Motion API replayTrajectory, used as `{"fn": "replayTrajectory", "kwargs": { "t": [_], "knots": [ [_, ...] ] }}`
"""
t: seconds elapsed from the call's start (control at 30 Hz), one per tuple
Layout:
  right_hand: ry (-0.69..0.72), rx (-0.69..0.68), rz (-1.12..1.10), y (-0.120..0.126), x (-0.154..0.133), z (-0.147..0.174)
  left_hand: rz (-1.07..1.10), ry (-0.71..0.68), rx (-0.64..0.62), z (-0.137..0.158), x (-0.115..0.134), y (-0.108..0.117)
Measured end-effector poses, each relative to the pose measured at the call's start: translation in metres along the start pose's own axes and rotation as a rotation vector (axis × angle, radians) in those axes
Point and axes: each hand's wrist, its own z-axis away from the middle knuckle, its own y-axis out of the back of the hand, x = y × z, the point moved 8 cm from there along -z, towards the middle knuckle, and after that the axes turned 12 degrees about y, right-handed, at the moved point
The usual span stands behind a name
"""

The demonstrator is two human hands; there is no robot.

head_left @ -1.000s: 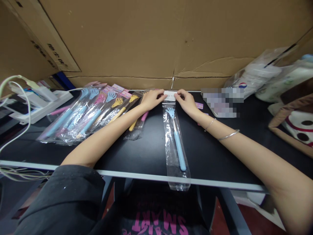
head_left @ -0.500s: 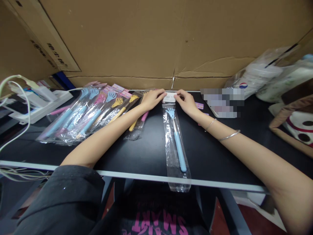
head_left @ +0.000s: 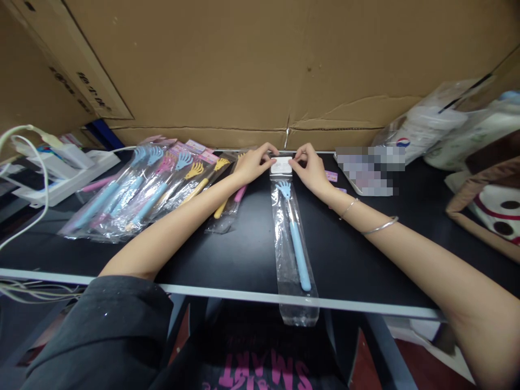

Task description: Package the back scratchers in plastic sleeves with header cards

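Head camera view: a person in a black shirt (head_left: 260, 368) lettered in pink sits or stands, it cannot be told which, close against a black bench (head_left: 244, 260) with a pale front edge. Nearest on it, a clear plastic sleeve (head_left: 281, 254) lies lengthwise, its foot hanging over that edge. Inside, a blue scratcher (head_left: 299, 249) rests at a slant, handle toward the person, claw-shaped head away.

Farther along the right arm, a silver bangle (head_left: 381, 225) circles above a thinner bracelet (head_left: 349, 208). At the sleeve's far end, the left hand (head_left: 257, 164) and right hand (head_left: 309, 165) flank a white card (head_left: 281, 166), thumbs at its opposite edges, forefingers arched above; whether either pinches it tight cannot be told.

Left of the hands, more sleeved scratchers (head_left: 152, 206) in blue, pink and yellow lie overlapped, near a white power strip (head_left: 60, 181). To the right are a brown-handled bag (head_left: 498, 211), a flat, partly pixelated object (head_left: 361, 173) and a lidded cup (head_left: 426, 132) in clear plastic. Behind everything rises a brown cardboard wall (head_left: 260, 70), creased near its base.
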Motion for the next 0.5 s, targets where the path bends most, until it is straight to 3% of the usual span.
{"fn": "replayTrajectory", "kwargs": {
  "t": [0.23,0.5],
  "knots": [
    [0.136,-0.069,0.062,-0.004,-0.013,0.0,0.013,-0.019,0.009,-0.001,0.0,0.0],
    [0.178,-0.165,0.064,-0.011,-0.016,0.0,0.026,-0.026,0.015,-0.003,-0.003,-0.002]
  ]
}}
